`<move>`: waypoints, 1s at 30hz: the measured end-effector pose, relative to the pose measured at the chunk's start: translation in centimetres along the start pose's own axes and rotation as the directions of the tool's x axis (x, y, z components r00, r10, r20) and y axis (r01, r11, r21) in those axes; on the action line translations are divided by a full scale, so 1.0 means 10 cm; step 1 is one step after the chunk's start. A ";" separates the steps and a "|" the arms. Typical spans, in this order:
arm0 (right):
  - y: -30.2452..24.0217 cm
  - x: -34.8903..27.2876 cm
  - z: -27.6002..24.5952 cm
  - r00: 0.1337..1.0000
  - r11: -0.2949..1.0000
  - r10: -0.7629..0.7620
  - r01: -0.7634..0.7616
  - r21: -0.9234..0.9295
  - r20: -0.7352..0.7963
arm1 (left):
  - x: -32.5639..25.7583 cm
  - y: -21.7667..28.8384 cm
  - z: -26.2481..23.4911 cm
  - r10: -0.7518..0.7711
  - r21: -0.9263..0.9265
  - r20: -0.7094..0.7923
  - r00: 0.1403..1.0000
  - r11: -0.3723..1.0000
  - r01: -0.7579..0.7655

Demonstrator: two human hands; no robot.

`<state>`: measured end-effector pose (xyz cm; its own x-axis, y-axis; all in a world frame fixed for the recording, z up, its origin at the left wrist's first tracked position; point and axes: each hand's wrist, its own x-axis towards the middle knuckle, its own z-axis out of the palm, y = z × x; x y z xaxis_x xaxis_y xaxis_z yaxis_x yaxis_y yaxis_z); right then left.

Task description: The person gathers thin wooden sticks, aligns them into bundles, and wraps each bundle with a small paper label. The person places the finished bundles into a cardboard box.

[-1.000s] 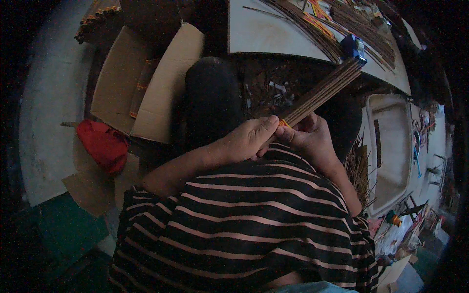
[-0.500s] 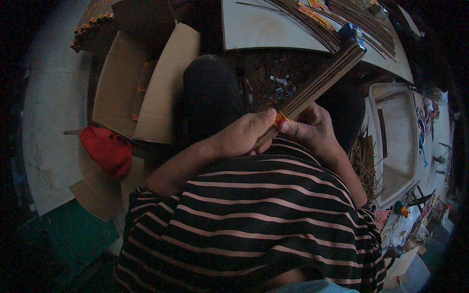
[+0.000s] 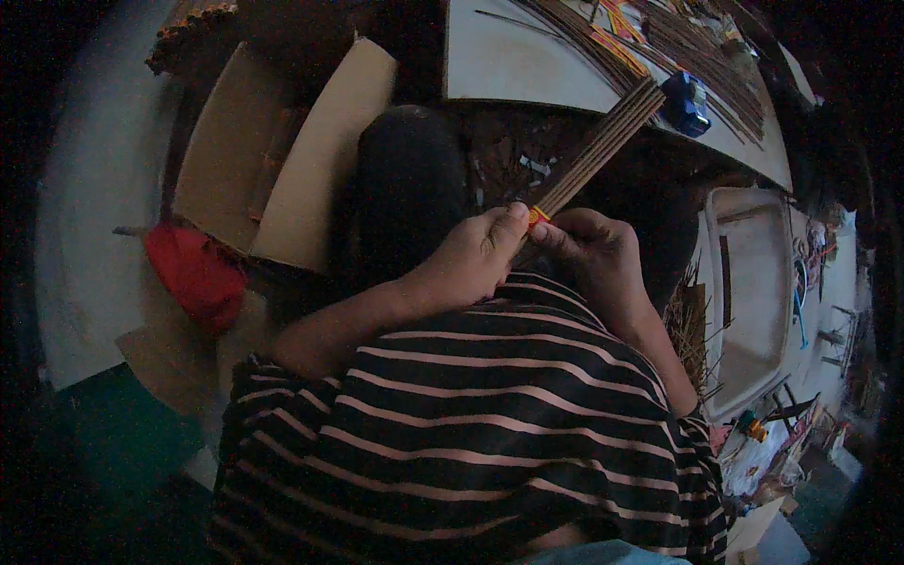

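Observation:
Between my hands is a bundle of thin brown incense sticks (image 3: 605, 143), tilted up and to the right, with a red and yellow paper band (image 3: 540, 217) round its lower part. My left hand (image 3: 471, 256) is closed around the lower end, its thumb at the band. From the other side my right hand (image 3: 600, 247) pinches the bundle at the band, thumb and bent fingers against it. The sticks' lower tips are mostly hidden by the left hand. Close to the far end of the bundle, a blue boxy object (image 3: 687, 104) sits at the table edge.
A white table (image 3: 518, 61) ahead carries loose incense sticks (image 3: 720, 80) and red-yellow paper strips (image 3: 617, 38). To the left stand an open cardboard box (image 3: 315, 151) and a red cloth (image 3: 196, 276). A pale tray (image 3: 753, 292) lies to the right, with thin sticks (image 3: 692, 334) beside it.
The bundle has turned a little, its far end moving left, away from the blue object. Both hands keep their hold near the band. The whole view has shifted slightly.

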<state>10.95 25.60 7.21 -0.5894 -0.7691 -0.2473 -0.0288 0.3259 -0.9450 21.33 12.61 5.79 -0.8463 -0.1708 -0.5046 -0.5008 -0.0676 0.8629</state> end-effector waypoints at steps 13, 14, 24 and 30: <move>0.08 -0.05 0.09 0.996 0.964 0.088 -0.092 0.250 0.028 | -0.03 -0.03 0.07 0.223 0.068 -0.063 0.973 0.973 -0.219; 0.13 -0.05 0.09 0.997 0.948 0.064 -0.075 0.310 0.043 | -0.04 -0.03 0.07 0.243 0.074 -0.056 0.968 0.968 -0.239; 0.38 -0.03 0.01 0.967 0.847 -0.199 0.087 0.524 0.160 | -0.02 -0.04 0.02 0.232 -0.130 0.227 0.946 0.970 -0.207; 0.35 -0.03 -0.02 0.970 0.835 -0.163 0.040 0.548 0.178 | 0.00 -0.03 -0.06 0.179 -0.123 0.341 0.923 0.982 -0.145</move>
<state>10.90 27.05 4.05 -0.4233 -0.8975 -0.1241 0.3955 -0.0598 -0.9165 21.60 12.04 5.53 -0.9327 0.1654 -0.3205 -0.3464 -0.1628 0.9239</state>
